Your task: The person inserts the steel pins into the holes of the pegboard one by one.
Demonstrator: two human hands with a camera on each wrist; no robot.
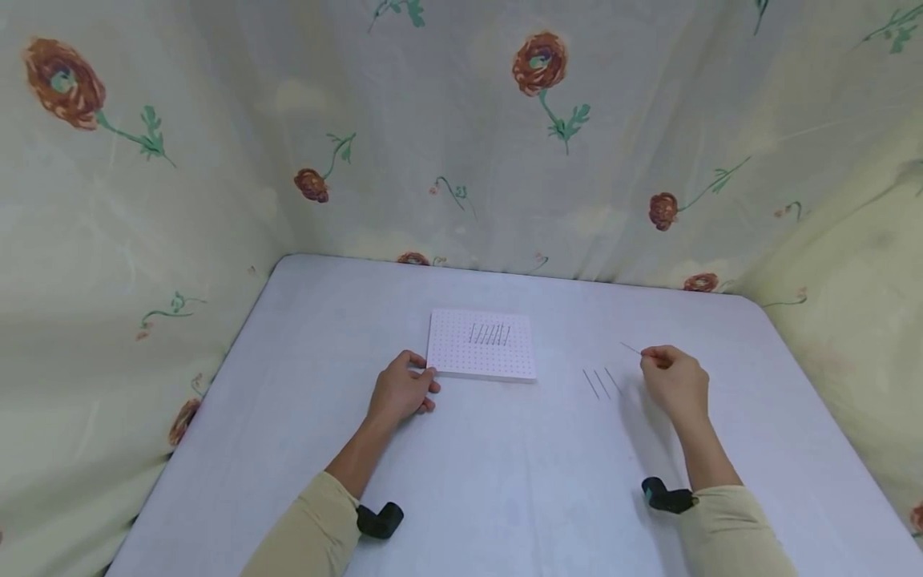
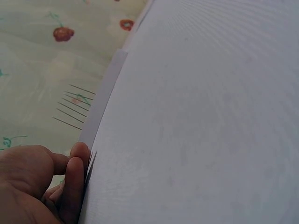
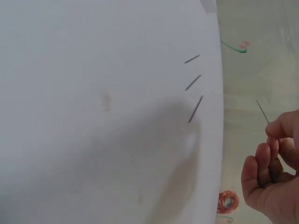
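Note:
A white pegboard (image 1: 449, 353) lies flat on the table, dotted with rows of small holes. Several thin dark needles (image 1: 489, 334) stand in a row in its upper middle. My left hand (image 1: 399, 391) holds the board by its near left corner, fingers bent against the edge. To the right of the board, my right hand (image 1: 676, 385) pinches one needle (image 3: 262, 111) between thumb and fingertips, raised above the tabletop. Three loose needles (image 3: 193, 82) lie on the table, left of that hand and roughly side by side.
The table (image 1: 505, 465) has a white cover. Flower-printed cloth (image 1: 461, 120) hangs behind it and along both sides. A black wrist device (image 1: 380, 521) sits by the left sleeve, another black device (image 1: 667, 495) by the right sleeve.

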